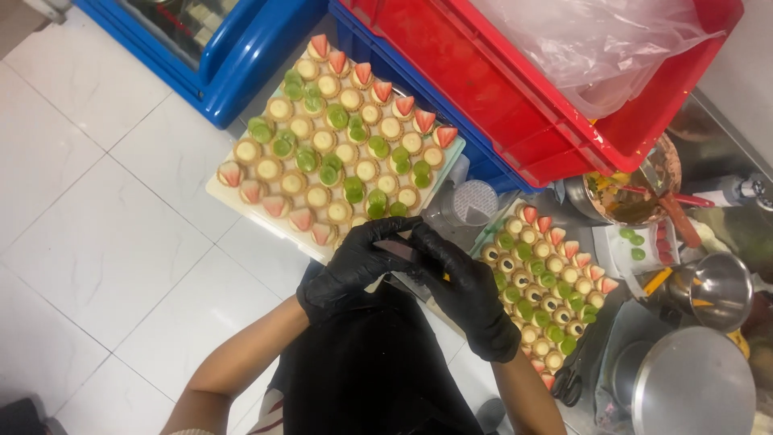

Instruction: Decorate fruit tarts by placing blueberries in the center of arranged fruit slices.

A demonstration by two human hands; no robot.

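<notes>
wearing black gloves, the left hand [354, 266] and the right hand [463, 286] meet fingertip to fingertip just below the near edge of the pale tray [233, 196]. the left fingers curl inward and the right fingers pinch toward them; something small seems to sit between the fingertips, but it is hidden by the gloves, so i cannot tell whether either hand grasps anything.

the pale tray carries rows of small round tarts [338, 153], cream-filled, some topped with green kiwi slices, and with strawberry pieces along the tray's outer rows. it rests partly on a blue crate [419, 89] at its far side. a red crate [547, 97], lined with a clear plastic bag [596, 40], sits on the blue crate, to the right of the pale tray. a second tray of tarts [543, 282] lies to the right of the pale tray, beyond the right hand, with strawberry, kiwi and some dark-centred tarts. a clear lidded cup [471, 203] stands between the two trays. farther right of the pale tray are a bowl of brownish mixture [632, 197], a steel jug [717, 290] and a round steel lid [692, 387]. white floor tiles [105, 242] spread to the left of the pale tray.
</notes>
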